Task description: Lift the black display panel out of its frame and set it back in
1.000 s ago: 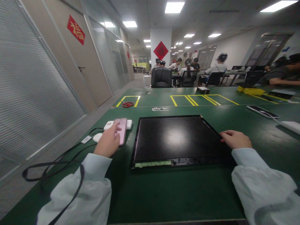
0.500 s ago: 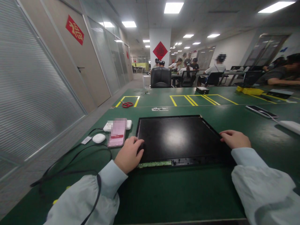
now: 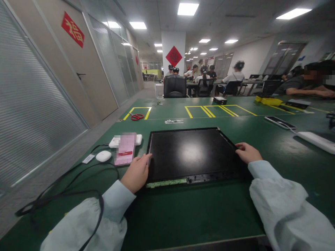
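A black flat display panel [image 3: 170,153] lies face up on the green table, with a strip of green circuit board [image 3: 167,182] along its near edge. My left hand [image 3: 136,172] is closed around the panel's left edge near the front corner, fingertips on the rim and thumb hidden. At the opposite side, my right hand [image 3: 248,152] grips the right edge, its fingertips partly out of sight beneath the frame. A pink-screened phone [image 3: 125,150] lies just left of the panel, close to my left hand.
Beside the phone are a white oval device [image 3: 103,156] and black cables [image 3: 60,190]. Red-handled scissors [image 3: 137,117] and white scraps [image 3: 174,121] lie farther back. A white power strip [image 3: 315,141] and another phone [image 3: 280,122] are at right. People sit beyond the table.
The view has turned slightly to the right. My left hand's thumb has moved off the panel's face, and its fingers now lie along the left edge. The right hand stays at its edge.
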A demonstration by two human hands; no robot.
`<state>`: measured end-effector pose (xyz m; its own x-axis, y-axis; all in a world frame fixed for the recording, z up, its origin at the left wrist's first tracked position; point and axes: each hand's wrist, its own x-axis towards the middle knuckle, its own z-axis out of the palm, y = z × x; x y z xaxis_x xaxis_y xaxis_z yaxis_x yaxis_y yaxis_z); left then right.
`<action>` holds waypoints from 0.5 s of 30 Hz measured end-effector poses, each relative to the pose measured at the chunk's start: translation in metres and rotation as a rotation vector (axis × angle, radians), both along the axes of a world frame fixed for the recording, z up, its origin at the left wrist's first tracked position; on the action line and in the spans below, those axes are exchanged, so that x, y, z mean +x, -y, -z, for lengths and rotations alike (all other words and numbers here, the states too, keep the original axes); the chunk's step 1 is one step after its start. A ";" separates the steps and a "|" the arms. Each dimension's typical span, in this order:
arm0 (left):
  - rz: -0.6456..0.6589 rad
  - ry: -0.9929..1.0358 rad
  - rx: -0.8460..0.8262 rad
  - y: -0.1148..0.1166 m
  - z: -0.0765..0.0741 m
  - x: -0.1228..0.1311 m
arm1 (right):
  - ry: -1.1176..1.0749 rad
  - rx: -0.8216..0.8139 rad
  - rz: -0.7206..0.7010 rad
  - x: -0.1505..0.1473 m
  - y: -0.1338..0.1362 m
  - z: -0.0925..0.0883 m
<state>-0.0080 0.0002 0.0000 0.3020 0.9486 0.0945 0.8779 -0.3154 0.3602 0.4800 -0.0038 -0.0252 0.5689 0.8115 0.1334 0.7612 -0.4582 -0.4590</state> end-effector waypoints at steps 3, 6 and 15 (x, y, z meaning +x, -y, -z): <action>-0.012 0.088 -0.019 -0.004 -0.002 -0.005 | -0.010 0.013 0.010 0.000 0.000 0.002; -0.009 0.212 -0.041 -0.005 -0.003 -0.008 | -0.016 0.009 0.021 -0.001 0.000 0.002; -0.193 1.170 -0.318 -0.002 -0.008 0.008 | -0.047 -0.007 0.033 -0.005 0.001 0.001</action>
